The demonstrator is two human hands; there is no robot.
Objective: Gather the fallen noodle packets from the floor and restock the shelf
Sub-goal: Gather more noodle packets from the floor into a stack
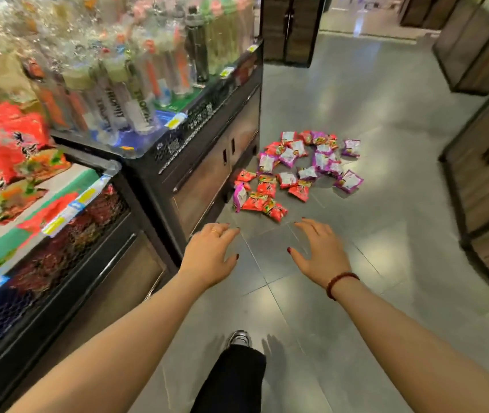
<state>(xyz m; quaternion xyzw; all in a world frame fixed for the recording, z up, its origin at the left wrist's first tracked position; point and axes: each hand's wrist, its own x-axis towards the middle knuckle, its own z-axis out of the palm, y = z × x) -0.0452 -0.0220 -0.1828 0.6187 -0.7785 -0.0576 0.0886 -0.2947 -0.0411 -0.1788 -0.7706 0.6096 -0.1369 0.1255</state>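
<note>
**Packets lie ahead of both hands, nothing picked up yet**

Both arms reach forward and down, palms toward the floor. The left hand [212, 253] hangs with its fingers loosely spread and slightly curled, holding nothing. The right hand [319, 253] is opened wider, fingers fanned out, and it too is empty; a red bead bracelet [341, 283] sits on that wrist.

The fallen noodle packets [295, 171] are scattered on the grey tiled floor [386, 114] straight beyond the fingertips, clear of both hands and not yet within touch. The heap runs away from the hands and a little to the right: red packets make up its near end, closest to the left hand and hard against the foot of the dark cabinet [207, 162], while the purple ones trail off at the far end, more in line with the right hand. By my reckoning the nearest red packets sit about between the two hands, so either could take them first, the left having slightly the shorter reach.

The shelf [67, 192] to be refilled lies to the left of the left hand and above it, with red packs already stacked on it. Gathering has still to begin.
</note>
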